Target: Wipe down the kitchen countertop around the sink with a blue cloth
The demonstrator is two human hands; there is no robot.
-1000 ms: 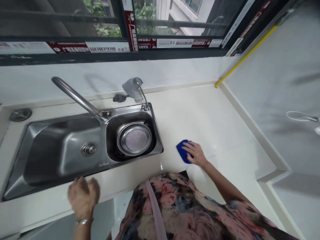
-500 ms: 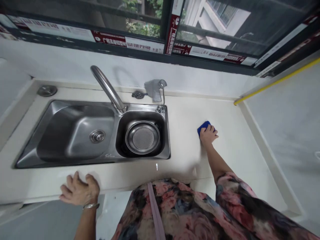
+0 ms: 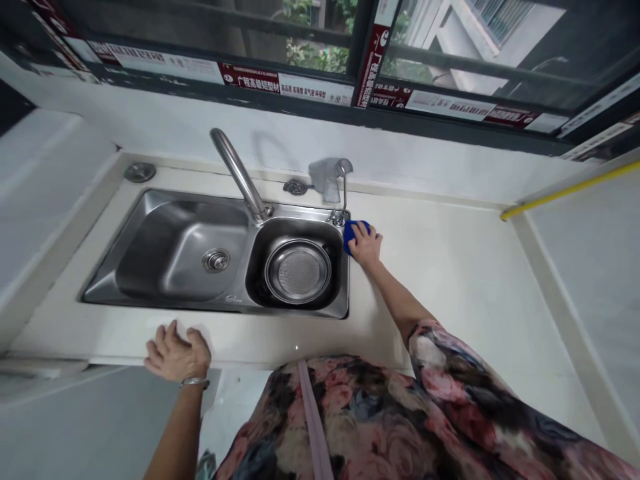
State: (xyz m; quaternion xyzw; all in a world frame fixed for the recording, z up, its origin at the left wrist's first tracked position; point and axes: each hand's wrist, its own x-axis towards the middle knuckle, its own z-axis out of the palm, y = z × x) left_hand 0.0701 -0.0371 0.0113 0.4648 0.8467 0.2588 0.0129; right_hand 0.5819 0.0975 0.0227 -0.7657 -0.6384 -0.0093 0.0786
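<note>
The right hand (image 3: 366,244) has slid its blue cloth (image 3: 351,233) from mid-counter to the sink (image 3: 240,303) edge at frame centre, pressing it flat. The left hand (image 3: 176,353) stays gripping the counter (image 3: 450,280) edge, so wiping seems to progress leftward.

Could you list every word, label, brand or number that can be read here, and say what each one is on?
Nothing can be quoted with confidence.
Red and white stickers along the window frame: Chinese print, too small and blurred to read.
Vertical red sticker on the window post: blurred.
Small mark on the front rim of the sink: too small to read.
</note>
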